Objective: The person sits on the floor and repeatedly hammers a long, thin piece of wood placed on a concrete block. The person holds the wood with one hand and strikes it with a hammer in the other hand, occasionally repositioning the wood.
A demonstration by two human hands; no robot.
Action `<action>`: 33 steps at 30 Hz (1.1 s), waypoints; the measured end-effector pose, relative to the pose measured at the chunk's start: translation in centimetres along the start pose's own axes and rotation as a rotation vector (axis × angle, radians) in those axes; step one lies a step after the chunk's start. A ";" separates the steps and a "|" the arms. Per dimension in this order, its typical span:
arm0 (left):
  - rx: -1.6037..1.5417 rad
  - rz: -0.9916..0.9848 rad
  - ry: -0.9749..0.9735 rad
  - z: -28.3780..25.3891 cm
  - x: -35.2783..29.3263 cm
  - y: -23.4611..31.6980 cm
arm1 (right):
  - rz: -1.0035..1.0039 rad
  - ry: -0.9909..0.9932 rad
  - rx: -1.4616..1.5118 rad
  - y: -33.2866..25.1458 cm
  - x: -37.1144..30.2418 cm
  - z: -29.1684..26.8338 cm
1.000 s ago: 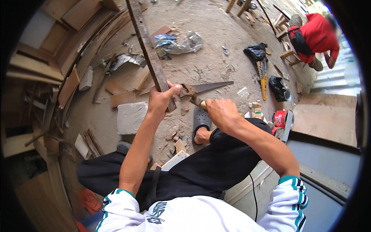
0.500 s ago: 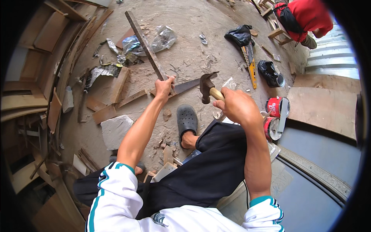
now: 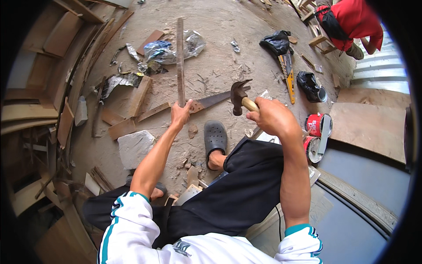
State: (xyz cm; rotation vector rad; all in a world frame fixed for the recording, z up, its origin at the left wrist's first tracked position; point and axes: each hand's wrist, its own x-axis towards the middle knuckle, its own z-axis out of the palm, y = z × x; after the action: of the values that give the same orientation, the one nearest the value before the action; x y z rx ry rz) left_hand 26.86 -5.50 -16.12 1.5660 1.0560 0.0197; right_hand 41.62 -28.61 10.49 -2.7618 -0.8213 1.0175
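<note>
My left hand (image 3: 179, 115) is closed round the lower end of a long, narrow wooden strip (image 3: 180, 61), which points away from me almost straight ahead. My right hand (image 3: 278, 119) grips a claw hammer (image 3: 239, 97) by its pale handle, the dark head pointing left with the claw at the far side. Hammer and strip are apart. Behind my left hand a handsaw (image 3: 215, 99) with a rusty blade lies on the ground. Wood offcuts (image 3: 122, 129) lie to the left of that hand.
A white block (image 3: 135, 148) lies left of my sandalled foot (image 3: 215, 138). Crumpled plastic (image 3: 193, 44) lies ahead. To the right are a yellow-handled saw (image 3: 290, 83), a black bag (image 3: 307, 86) and red cans (image 3: 317, 123). A person in red (image 3: 354, 22) is at the far right.
The wooden strip has swung from leaning left to pointing nearly straight ahead. My left hand has shifted slightly left and nearer to me; the hammer stays in my right hand.
</note>
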 end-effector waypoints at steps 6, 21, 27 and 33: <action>0.258 0.257 0.291 -7.7 -6.2 -1.1 | -0.063 0.014 -0.086 -2.9 -0.7 0.5; 0.819 0.454 0.520 -24.3 -13.3 -20.3 | -0.469 -0.144 -0.436 -10.8 0.7 13.4; 0.852 0.533 0.340 -26.0 -13.0 -25.0 | -0.461 -0.210 -0.406 -12.4 1.1 20.3; 0.830 0.578 0.218 -24.9 -10.2 -25.2 | -0.367 -0.235 -0.109 -12.5 2.0 28.1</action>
State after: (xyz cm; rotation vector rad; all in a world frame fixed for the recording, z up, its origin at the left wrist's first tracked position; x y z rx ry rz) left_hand -7.77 5.16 -23.10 2.6387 0.7650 0.1673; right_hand 19.69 -19.75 -9.23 -2.4624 -1.3919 1.2619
